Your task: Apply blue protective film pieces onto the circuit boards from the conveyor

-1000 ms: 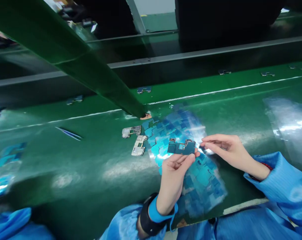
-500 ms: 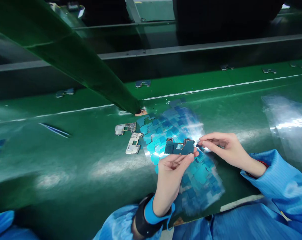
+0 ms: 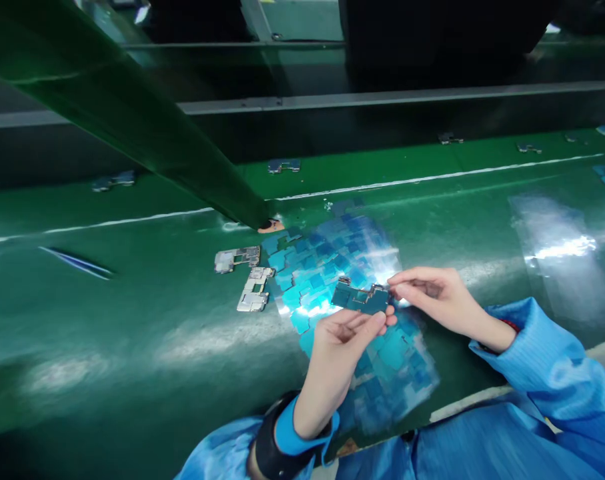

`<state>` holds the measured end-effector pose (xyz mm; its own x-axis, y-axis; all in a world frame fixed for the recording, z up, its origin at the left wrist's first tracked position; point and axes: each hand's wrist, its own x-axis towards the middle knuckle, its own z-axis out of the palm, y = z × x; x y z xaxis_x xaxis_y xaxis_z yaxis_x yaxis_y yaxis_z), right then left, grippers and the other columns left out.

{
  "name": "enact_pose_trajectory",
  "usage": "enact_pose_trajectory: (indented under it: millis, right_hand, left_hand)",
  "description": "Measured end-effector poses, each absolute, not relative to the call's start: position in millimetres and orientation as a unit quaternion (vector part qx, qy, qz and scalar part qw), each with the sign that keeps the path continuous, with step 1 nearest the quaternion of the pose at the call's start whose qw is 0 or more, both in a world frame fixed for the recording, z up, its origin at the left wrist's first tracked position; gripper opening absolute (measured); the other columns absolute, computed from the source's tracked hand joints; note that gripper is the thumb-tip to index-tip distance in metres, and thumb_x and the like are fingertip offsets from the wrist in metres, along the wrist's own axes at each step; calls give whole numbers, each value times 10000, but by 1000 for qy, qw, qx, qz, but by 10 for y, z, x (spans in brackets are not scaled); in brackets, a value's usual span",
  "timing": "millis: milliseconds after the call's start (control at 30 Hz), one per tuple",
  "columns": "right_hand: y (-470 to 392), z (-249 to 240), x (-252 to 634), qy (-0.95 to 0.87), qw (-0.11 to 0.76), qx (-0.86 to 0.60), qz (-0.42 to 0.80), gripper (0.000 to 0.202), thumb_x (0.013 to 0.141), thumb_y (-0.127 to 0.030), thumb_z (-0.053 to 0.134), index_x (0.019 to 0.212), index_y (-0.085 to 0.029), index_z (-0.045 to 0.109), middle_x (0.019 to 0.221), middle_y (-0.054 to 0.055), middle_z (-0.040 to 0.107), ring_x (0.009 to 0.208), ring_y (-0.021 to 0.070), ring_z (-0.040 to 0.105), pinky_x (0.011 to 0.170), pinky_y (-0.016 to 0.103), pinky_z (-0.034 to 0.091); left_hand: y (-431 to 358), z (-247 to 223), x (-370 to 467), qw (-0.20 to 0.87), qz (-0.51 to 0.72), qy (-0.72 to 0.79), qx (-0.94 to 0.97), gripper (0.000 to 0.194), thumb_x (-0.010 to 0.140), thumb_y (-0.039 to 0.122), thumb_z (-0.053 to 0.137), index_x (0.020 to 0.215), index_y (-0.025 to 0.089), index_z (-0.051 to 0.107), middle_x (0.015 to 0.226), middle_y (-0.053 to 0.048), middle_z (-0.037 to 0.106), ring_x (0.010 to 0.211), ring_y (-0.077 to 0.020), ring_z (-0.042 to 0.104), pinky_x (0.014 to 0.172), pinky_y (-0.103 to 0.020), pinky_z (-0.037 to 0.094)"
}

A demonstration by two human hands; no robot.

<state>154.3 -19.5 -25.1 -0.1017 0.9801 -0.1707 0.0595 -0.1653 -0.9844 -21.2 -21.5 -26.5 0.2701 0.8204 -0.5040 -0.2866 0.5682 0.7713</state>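
Observation:
A dark teal phone circuit board (image 3: 361, 299) is pinched by its lower edge between the thumb and fingers of my left hand (image 3: 339, 350). It is held tilted above the sheet of blue film pieces (image 3: 312, 267). At the board's right end, my right hand (image 3: 439, 297) has its thumb and forefinger pinched together, close to the edge or touching it. What they hold, if anything, is too small to make out. Left of the film lie two silvery circuit boards, an upper one (image 3: 237, 259) and a lower one (image 3: 255, 289).
Blue tweezers (image 3: 77, 263) lie on the green table (image 3: 147, 293) at the left. A slanting green post (image 3: 182, 140) stands behind the film. Several more boards, one of them a dark board (image 3: 283, 166), rest along the back strip. A clear plastic sheet (image 3: 557, 247) lies at the right.
The board in my left hand has tilted, its right end lower. My right fingertips have come closer to that end. The whole scene has shifted a little to the left.

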Motion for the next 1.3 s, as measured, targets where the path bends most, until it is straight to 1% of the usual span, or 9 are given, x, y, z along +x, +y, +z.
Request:
enact_pose_trajectory:
  millis: [167, 333, 400, 567, 733, 900, 967, 1100, 1300]
  right_hand:
    - [-175, -169, 1527, -532, 348, -530, 562, 254, 791, -390, 672, 784, -136, 677, 677, 10, 685, 607, 114, 651, 606, 230, 529]
    - [434, -89, 1748, -568, 274, -617, 471, 327, 788, -448, 675, 761, -122, 673, 613, -6, 641, 531, 85, 578, 544, 211, 486]
    - [872, -61, 1865, -569, 269, -651, 424, 299, 853, -401, 627, 784, -112, 659, 671, 5, 647, 542, 77, 570, 573, 220, 500]
    - [1773, 16, 2081, -568, 245, -723, 308, 292, 925, -331, 554, 1153, -149, 573, 1126, 77, 617, 940, 181, 632, 798, 378, 549]
    - [1692, 30, 2098, -627, 218, -721, 199, 353, 913, -311, 569, 1227, -151, 547, 1262, 120, 568, 1126, 246, 571, 962, 478, 468]
    - [814, -136, 1600, -781, 163, -552, 242, 554, 773, -404, 721, 1273, -227, 560, 1411, 58, 515, 1321, 213, 448, 1132, 348, 336]
    - [461, -239, 1440, -871, 101, -407, 257, 760, 764, -497, 699, 1398, -175, 432, 1516, 126, 364, 1412, 276, 315, 1157, 457, 280]
    - [122, -415, 1441, -893, 77, -392, 208, 475, 921, -423, 517, 1351, -224, 492, 1503, 105, 391, 1426, 297, 284, 1123, 603, 246]
    - [119, -503, 1675, -839, 235, -433, 230, 314, 941, -272, 492, 1221, -193, 609, 1367, 132, 552, 1278, 216, 518, 1072, 410, 431]
  left_hand:
    - [-172, -316, -173, 764, 295, 478, 317, 329, 483, 367, 892, 510, 154, 642, 612, -61, 759, 637, -178, 734, 586, -178, 548]
    - [-120, -298, -252, 776, 299, 454, 319, 485, 583, 412, 833, 955, 137, 688, 743, -79, 783, 673, -192, 732, 611, -230, 562]
    - [-107, -251, -313, 777, 303, 446, 324, 446, 643, 389, 796, 984, 128, 676, 728, -81, 775, 650, -177, 723, 603, -222, 554]
    - [31, -148, -452, 757, 393, 419, 310, 241, 647, 278, 769, 818, 119, 710, 622, -67, 729, 528, -151, 669, 514, -218, 523]
    - [250, -120, -627, 701, 524, 423, 233, 142, 621, 173, 733, 753, 124, 715, 565, -13, 673, 469, -94, 585, 455, -172, 468]
    - [367, -133, -765, 679, 585, 414, 162, 143, 704, 100, 627, 821, 131, 703, 546, 39, 578, 471, -53, 510, 433, -133, 419]
    - [383, -150, -777, 674, 585, 421, 162, 136, 714, 103, 611, 821, 128, 691, 547, 44, 564, 473, -48, 505, 443, -131, 420]
    - [395, -215, -749, 650, 580, 446, 208, 120, 705, 137, 628, 814, 126, 676, 560, 30, 603, 513, -70, 552, 499, -158, 453]
    - [295, -296, -594, 614, 521, 469, 363, 91, 712, 191, 687, 792, 155, 709, 727, -39, 708, 704, -155, 645, 697, -255, 506]
